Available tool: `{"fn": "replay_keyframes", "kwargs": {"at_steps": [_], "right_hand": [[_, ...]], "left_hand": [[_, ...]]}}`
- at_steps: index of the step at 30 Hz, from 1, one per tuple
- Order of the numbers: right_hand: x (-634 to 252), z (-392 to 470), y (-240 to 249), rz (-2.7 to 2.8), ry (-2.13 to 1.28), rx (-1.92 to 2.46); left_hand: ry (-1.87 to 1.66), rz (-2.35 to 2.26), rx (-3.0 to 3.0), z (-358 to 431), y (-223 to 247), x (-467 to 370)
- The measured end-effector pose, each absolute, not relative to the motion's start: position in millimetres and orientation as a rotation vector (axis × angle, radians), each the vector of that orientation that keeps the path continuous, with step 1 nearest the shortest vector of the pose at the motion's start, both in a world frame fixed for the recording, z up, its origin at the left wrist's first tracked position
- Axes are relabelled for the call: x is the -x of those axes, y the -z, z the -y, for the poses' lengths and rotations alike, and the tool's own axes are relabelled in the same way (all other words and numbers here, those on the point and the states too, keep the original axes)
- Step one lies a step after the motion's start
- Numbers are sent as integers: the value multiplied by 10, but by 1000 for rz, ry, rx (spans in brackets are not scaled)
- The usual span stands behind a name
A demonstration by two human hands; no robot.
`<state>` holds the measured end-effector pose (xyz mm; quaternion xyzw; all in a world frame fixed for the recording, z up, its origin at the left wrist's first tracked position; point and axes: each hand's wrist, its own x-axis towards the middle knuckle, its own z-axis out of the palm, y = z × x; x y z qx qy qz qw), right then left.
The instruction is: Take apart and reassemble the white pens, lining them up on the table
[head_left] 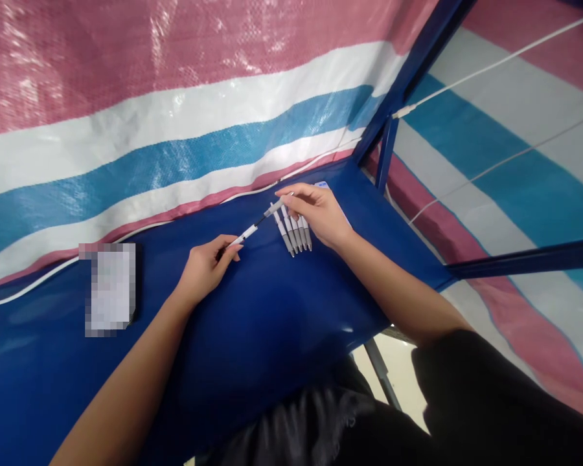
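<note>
My left hand [208, 266] pinches the white pen barrel [244, 235] near the middle of the blue table. A dark thin refill [260, 221] spans between that barrel and the grey pen part [274, 208], which the fingers of my right hand [311, 210] hold. Several white and grey pens [291, 233] lie side by side on the table just under and beside my right hand, their grey tips toward me. My right hand partly hides their upper ends.
A blurred-out white object [111, 288] stands on the blue table [252, 336] at the left. Behind my right hand lies a white card or sheet [340, 210]. A white cable [43, 278] runs along the striped sheeting. Blue frame bars [388, 139] rise at the right.
</note>
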<state>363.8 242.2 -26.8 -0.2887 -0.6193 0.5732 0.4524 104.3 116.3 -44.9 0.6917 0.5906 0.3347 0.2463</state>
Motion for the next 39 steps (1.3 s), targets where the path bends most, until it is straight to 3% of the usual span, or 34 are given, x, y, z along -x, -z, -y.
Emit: {"fn": "replay_keyframes", "kwargs": {"at_steps": [9,19,27,39], "right_hand": [[-3659,-2456,267,1409,-1390,738],[-3617,-2326,247,1660,-1519,698],[-3684,-2264,157,2059,-1138,982],[-3736,-2285,116,2244,-1151,769]], "left_hand": [[-918,-1542,-1887,-1173,443,-1029],[-912,-1515,-1885,-1154,411,-1033],[-989,-1579,-1876,-1161,424,-1046],[-991,-1560,-1843,-1173,409,-1045]]}}
